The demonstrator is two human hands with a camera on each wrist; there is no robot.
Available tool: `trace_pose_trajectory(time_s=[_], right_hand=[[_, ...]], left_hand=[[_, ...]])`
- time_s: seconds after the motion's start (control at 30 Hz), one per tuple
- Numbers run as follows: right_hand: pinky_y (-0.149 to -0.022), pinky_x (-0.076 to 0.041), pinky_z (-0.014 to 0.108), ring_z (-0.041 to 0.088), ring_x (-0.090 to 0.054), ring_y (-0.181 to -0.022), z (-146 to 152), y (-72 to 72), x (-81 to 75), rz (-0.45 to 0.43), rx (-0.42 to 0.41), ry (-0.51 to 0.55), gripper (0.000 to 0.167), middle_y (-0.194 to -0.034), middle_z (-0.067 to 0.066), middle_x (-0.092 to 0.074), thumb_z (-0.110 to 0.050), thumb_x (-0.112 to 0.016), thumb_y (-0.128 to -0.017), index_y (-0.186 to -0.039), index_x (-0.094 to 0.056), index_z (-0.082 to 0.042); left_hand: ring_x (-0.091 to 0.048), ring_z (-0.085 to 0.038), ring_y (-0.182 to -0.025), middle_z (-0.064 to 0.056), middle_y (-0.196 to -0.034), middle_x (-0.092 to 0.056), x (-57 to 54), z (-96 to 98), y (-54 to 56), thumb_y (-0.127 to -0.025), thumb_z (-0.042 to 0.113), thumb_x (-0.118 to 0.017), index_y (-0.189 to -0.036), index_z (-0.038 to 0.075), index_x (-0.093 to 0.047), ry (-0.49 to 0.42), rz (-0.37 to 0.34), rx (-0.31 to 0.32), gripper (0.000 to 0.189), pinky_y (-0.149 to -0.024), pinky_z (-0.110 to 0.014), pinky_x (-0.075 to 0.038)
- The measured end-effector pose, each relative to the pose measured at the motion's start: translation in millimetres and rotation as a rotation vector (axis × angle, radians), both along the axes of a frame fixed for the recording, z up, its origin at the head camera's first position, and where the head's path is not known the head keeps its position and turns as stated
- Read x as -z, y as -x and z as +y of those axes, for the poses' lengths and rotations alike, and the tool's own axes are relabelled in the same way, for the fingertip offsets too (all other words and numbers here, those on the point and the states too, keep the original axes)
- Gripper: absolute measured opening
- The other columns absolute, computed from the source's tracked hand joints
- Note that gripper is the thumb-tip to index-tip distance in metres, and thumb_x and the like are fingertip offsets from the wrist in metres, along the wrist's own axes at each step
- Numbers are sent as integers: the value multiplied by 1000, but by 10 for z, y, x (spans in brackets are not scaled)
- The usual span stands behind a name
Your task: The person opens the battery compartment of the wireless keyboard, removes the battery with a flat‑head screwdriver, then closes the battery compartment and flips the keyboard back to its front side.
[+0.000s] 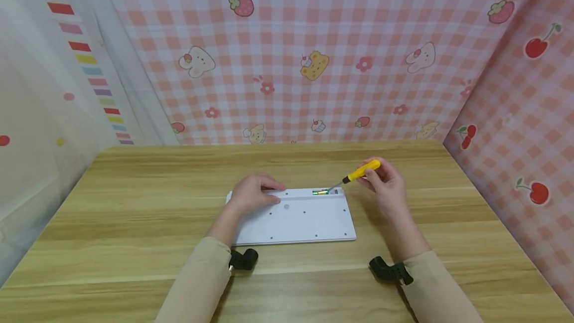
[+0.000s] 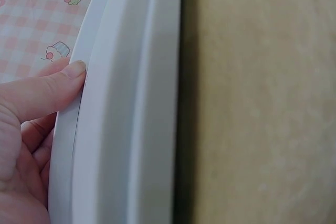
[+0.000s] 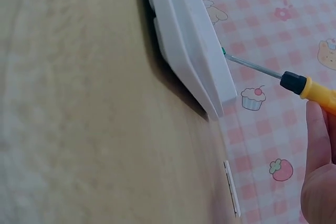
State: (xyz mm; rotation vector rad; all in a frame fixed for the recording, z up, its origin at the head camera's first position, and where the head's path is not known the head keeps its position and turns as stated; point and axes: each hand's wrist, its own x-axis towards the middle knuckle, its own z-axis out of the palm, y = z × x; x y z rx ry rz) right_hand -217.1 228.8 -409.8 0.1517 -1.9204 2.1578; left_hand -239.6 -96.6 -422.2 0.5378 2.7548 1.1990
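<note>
A white keyboard (image 1: 291, 226) lies face down on the table, with small dark screw holes across its underside. Near the right end of its raised back strip, an open compartment shows a green and gold battery (image 1: 320, 193). My left hand (image 1: 253, 193) grips the back edge left of centre; in the left wrist view the thumb (image 2: 73, 70) presses one side and the other fingers curl behind. Between thumb and fingers my right hand (image 1: 390, 188) holds a yellow-handled screwdriver (image 1: 365, 169), slanted down to the left. In the right wrist view, its metal shaft (image 3: 254, 66) reaches the compartment, tip right at the battery.
The wooden table (image 1: 125, 223) extends around the keyboard. A thin white strip (image 3: 231, 188) lies on it past the keyboard's end in the right wrist view. Checked pink cloth (image 1: 278, 34) hangs behind and to the right. Each sleeve carries a black wrist mount (image 1: 387, 269).
</note>
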Motion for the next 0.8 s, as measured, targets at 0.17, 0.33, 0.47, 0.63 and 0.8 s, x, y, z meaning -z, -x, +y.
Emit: trace_pose_trajectory(time_s=[0.17,0.33,0.47,0.63,0.8], right_hand=[[-82,-55,29,17,-65,-98,8,8,-28,36,-3,-13,14,-104,3,-67,-2,-56,-99,-110,-63,-4],[-82,-55,30,16,-66,-98,21,5,-41,32,-16,-17,14,-105,2,-67,-2,-56,-99,-110,-64,-7],[-82,-55,29,14,-67,-96,56,6,-30,18,-29,-14,14,-105,1,-68,-3,-55,-100,-111,-63,-6],[-83,-55,30,14,-68,-95,201,2,-17,13,-106,55,14,-104,1,-71,-4,-56,-100,-109,-65,-9],[-84,-55,30,15,-69,-96,491,-26,-59,3,-236,162,19,-104,4,-72,2,-53,-99,-107,-67,-8]], left_hand=[[-63,-18,-104,2,-108,-70,-11,10,0,-79,12,-84,-103,19,-80,-3,-24,-10,26,-97,-38,-46],[-64,-19,-103,2,-108,-71,-26,6,-13,-78,12,-84,-103,18,-80,0,-14,-4,26,-96,-39,-47],[-64,-18,-102,2,-106,-71,-22,-2,-11,-78,12,-85,-103,18,-80,4,-4,2,26,-94,-38,-48],[-64,-18,-102,2,-106,-71,-1,-1,2,-78,12,-84,-104,19,-80,0,-6,6,27,-94,-38,-48],[-64,-18,-102,2,-106,-71,7,-4,9,-78,12,-84,-104,19,-80,-5,-12,0,27,-95,-39,-47]])
